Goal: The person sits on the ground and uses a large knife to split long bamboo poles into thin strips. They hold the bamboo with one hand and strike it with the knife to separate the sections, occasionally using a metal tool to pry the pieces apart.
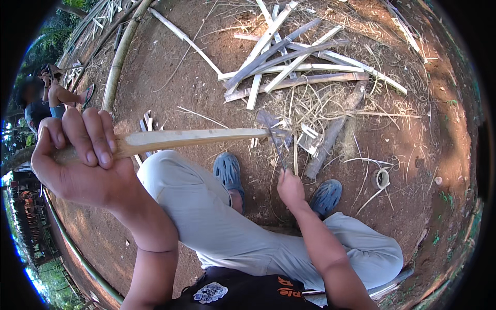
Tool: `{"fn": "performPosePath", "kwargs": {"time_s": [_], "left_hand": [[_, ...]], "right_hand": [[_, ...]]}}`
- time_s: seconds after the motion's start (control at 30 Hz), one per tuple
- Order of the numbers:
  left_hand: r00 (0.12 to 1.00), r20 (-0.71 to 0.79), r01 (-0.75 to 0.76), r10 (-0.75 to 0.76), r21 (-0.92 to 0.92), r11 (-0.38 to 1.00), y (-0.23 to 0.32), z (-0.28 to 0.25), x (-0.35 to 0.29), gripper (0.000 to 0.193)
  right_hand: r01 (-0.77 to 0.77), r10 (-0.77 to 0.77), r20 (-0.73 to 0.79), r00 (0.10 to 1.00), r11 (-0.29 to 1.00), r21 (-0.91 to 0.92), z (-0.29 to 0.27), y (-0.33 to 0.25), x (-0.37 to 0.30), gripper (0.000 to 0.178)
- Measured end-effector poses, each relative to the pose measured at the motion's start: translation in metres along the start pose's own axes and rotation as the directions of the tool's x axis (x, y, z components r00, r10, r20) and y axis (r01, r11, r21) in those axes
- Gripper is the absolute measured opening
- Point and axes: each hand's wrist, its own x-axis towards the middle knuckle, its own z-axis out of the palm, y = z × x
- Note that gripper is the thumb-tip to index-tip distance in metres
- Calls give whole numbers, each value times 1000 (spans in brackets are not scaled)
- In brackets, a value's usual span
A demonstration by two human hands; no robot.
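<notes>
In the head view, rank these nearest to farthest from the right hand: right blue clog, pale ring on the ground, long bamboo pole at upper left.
1. Right blue clog: just right of the right hand.
2. Pale ring: farther right, on the ground.
3. Long bamboo pole: far off, upper left.

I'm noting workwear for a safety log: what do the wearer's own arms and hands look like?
The left hand and right hand are ungloved, no watch visible. The forearms are sleeveless. The black shirt has a pale emblem.
</notes>
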Motion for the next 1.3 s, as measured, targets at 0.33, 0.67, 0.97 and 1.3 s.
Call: {"fn": "performPosePath", "kwargs": {"time_s": [0.33, 0.67, 0.97, 1.3], "left_hand": [[993, 121, 13, -3, -84, 996, -5, -6, 5, 26], [812, 583, 203, 39, -343, 917, 2, -18, 11, 30], [807, 589, 228, -47, -237, 944, 13, -9, -2, 40], [846, 533, 139, 2, -223, 965, 15, 6, -17, 32]], "right_hand": [[-88, 90, -50, 995, 995, 49, 17, 15, 22, 32], [54, -43, -74, 996, 986, 157, -31, -36, 11, 33], [581, -556, -194, 808, 701, 413, -147, -165, -85, 28], [399, -379, -134, 916, 896, 196, -115, -119, -53, 23]]}}
